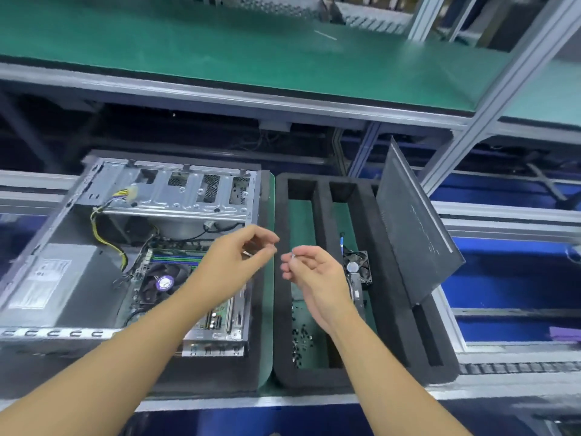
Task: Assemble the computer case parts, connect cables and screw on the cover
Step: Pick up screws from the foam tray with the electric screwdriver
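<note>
Head view: right hand fingers pinch small screw; left hand fingers curled, hold unclear.

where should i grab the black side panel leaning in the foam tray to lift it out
Take the side panel by its free upper edge, coming from above. Its lower end sits in the right slot of the foam tray and it leans tilted, so the top stands exposed; a thin flat sheet probably suits a pinch across its thickness. The right hand pinches a screw now.
</note>
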### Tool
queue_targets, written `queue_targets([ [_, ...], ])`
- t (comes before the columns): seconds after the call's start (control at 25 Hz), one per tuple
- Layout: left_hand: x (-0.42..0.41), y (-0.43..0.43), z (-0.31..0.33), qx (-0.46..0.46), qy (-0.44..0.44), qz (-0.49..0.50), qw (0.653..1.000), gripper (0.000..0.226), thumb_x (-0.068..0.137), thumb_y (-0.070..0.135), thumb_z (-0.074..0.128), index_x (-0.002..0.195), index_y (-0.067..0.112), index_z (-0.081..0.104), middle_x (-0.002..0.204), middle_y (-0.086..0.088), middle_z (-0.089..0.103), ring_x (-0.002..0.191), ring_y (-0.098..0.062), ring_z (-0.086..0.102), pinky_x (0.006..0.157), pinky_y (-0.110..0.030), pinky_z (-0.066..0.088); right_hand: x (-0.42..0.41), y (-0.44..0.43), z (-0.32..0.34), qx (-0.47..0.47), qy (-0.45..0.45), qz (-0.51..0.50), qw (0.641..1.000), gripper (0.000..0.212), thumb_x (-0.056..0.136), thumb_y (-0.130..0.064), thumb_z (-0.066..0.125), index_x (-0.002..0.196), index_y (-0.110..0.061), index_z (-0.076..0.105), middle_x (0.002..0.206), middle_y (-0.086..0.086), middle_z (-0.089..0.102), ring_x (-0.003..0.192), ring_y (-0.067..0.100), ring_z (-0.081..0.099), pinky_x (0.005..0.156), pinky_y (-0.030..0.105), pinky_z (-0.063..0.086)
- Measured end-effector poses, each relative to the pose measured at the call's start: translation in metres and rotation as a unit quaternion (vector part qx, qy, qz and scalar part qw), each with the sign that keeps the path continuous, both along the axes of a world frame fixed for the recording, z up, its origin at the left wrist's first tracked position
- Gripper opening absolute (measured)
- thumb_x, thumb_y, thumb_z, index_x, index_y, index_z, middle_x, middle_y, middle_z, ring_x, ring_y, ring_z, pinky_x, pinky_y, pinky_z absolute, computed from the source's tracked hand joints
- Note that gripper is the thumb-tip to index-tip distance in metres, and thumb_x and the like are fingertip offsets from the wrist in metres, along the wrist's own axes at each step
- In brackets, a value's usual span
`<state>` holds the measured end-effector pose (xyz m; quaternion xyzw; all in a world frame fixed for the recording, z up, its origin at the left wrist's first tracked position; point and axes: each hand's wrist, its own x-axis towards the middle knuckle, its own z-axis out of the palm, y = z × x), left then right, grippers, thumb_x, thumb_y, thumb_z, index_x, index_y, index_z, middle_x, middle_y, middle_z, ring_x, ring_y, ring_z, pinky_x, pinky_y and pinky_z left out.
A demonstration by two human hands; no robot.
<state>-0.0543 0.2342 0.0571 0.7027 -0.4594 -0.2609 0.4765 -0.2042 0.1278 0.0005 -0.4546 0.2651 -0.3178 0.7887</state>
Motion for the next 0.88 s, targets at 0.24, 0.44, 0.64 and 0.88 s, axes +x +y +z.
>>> queue_targets([
  [0.24,0.002,0.035,0.019,-0.071,0.017,-0.032,0.997,0.025,0.086,0.012,0.074,0.099,0.033,0.073,0.094,0.007,0.072,0.088,-0.012,0.069,0.078,-0.022,0.055,0.022,0.029,0.042,-0.060,-0.008,0.058,0.996,0.016,0.081,0.000,0.075,0.079,-0.016,0.078,0.080,0.013,0.071,0.066,0.021,0.064,0.064,0.028,0.054],
  [0.44,0.026,0.090,0.027,-0.060,-0.065,0.023,0.996,0.016,0.083,0.013,0.077,0.091,0.026,0.077,0.087,0.011,0.069,0.083,-0.011,0.067,0.072,-0.021,0.053,0.048,0.055,0.053,-0.137,0.098,0.176,0.970,0.012,0.078,-0.020,0.078,0.085,-0.012,0.082,0.073,0.011,0.070,0.062,0.016,0.061,0.060,0.027,0.053],
  [0.64,0.082,0.168,0.041,-0.021,-0.100,0.075,0.992,0.004,0.085,0.011,0.073,0.085,0.015,0.073,0.083,0.008,0.068,0.079,-0.004,0.064,0.073,-0.022,0.051,0.117,0.130,0.066,-0.137,0.128,0.243,0.952,0.024,0.097,-0.013,0.065,0.080,-0.014,0.082,0.074,0.011,0.072,0.063,0.019,0.058,0.058,0.026,0.051],
  [0.88,0.193,0.329,0.034,-0.047,0.110,0.194,0.974,0.009,0.093,-0.002,0.060,0.087,0.004,0.062,0.086,-0.010,0.074,0.076,-0.016,0.070,0.069,-0.025,0.057,0.212,0.267,0.034,-0.212,0.218,0.411,0.859,0.019,0.103,-0.012,0.055,0.096,-0.015,0.072,0.074,0.004,0.073,0.058,0.014,0.061,0.053,0.024,0.051],
])
